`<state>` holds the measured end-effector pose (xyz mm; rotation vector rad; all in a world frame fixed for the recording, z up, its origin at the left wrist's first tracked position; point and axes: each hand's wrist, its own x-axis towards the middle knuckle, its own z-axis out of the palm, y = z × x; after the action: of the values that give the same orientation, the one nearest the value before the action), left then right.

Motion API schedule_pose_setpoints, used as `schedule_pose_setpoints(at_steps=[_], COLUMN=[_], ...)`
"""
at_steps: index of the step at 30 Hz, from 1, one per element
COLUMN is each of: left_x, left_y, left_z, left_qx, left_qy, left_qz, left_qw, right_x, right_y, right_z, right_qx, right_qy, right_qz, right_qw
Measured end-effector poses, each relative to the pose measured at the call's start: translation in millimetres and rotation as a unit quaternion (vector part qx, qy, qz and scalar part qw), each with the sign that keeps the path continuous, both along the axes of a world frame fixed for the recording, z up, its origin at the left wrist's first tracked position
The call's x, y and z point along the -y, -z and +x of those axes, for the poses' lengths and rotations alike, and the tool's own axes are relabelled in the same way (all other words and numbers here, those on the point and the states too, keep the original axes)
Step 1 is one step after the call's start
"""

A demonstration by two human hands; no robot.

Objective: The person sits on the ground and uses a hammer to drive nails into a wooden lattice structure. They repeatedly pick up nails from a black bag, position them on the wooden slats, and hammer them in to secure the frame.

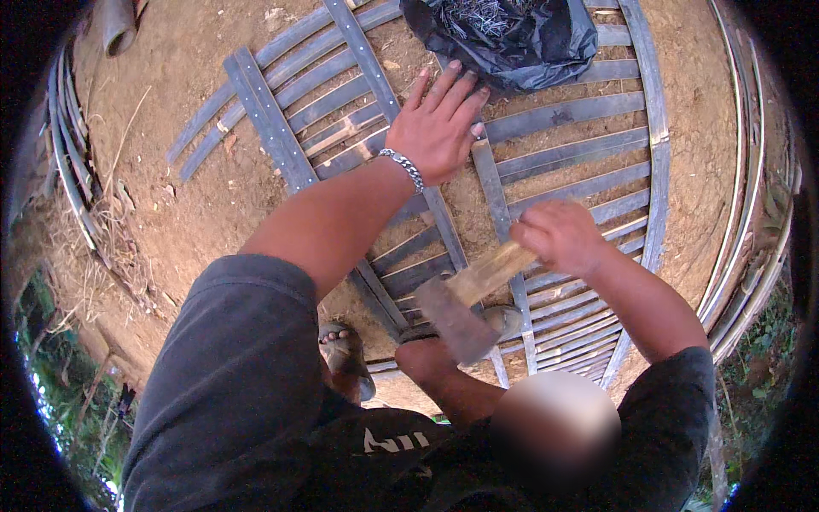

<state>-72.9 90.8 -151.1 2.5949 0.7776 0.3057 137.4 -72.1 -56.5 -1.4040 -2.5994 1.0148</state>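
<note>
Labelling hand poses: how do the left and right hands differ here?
Pose: the left hand is spread, fingers extended; the right hand is curled around a wooden handle.
Wrist: the left hand's wears a silvery chain bracelet; the right hand's is bare.
Shared: both hands are ungloved and over the dark slats.

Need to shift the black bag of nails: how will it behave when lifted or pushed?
The bag is probably floppy, given its crumpled sides. The nails inside likely make it heavy for its size, and could spill from its open mouth. Pushed, it might snag on the slats beneath.
</note>
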Motion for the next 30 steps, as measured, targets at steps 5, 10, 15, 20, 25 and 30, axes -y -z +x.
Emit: schedule_pose_setpoints(at_steps=[5,10,15,20,25,30], left_x=[-2.4,0.7,-2.6,0.5,0.2,5.4], left_y=[0.3,1.3,3.6,2.5,5.4,3.3], left_z=[2.2,-1.0,-1.7,-3.6,-4.2,-4.2], left_qx=[-0.006,0.003,-0.026,-0.027,0.006,0.014], left_qy=[0.001,0.002,0.006,0.008,-0.003,-0.003], left_qz=[0.001,-0.002,0.005,0.014,0.004,-0.001], left_qw=[1.0,1.0,1.0,1.0,1.0,1.0], right_x=[-7.2,-0.6,-13.6,-2.8,0.9,3.9], right_y=[5.3,13.4,-2.7,8.8,3.7,-0.5], right_z=[7.9,4.7,3.8,6.5,7.3,3.4], right_qx=[0.11,0.176,0.05,0.199,0.068,0.138], right_qy=[0.057,0.083,0.003,0.076,0.009,0.123], right_qz=[-0.05,-0.068,-0.014,-0.089,-0.016,-0.056], right_qw=[0.991,0.978,0.999,0.973,0.998,0.981])
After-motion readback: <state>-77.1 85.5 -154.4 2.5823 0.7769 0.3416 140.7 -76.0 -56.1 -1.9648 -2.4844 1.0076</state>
